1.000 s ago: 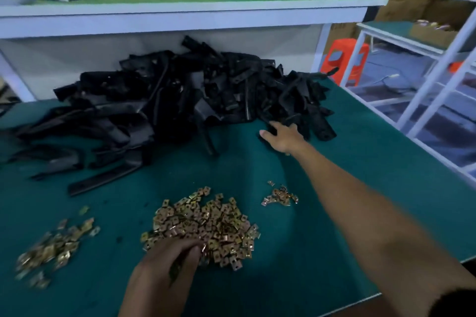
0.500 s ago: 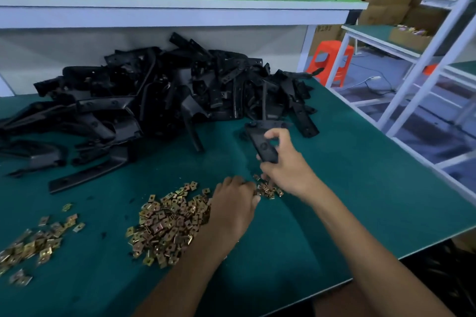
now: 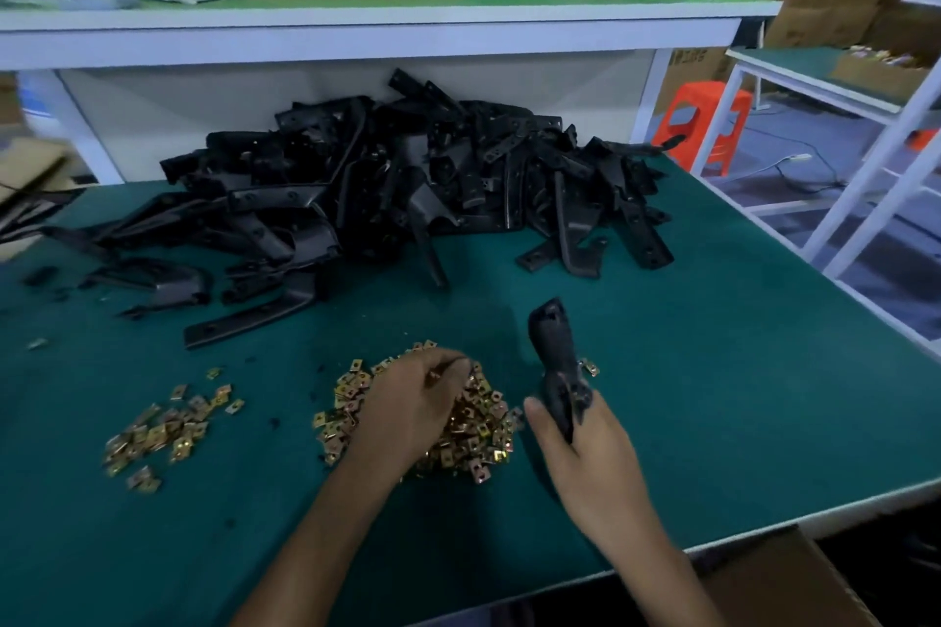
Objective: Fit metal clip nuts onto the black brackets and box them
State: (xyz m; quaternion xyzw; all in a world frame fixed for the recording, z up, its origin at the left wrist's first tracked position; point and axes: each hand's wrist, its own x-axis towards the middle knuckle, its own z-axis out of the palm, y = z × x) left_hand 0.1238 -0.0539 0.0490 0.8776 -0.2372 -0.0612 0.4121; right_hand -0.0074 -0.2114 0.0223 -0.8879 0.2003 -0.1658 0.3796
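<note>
bent over a green table [image 3: 713, 372]. beyond both hands, heaped toward the back wall: black brackets [image 3: 407, 178], dumped within an arm's reach, likely so the next can be dragged out one-handed. below the right wrist, past the table's near edge: a cardboard box [image 3: 784, 580], probably parked there for dropping finished pieces straight down. under the left hand [image 3: 412, 407]: the main pile of clip nuts [image 3: 483, 438], kept close for quick picking. well off to that hand's outer side: a smaller scatter of clips [image 3: 168, 428]. in the right hand [image 3: 585, 453]: one bracket [image 3: 555, 351], clamped between thumb and fingers by its near end, far end tipped up and away, seemingly to leave that end free for a clip. left fingers curled down into the pile, fishing. cannot tell whether a clip is pinched yet. no clip seen on the held bracket. still to do, by judgement: lift one clip and slide onto the raised end.
</note>
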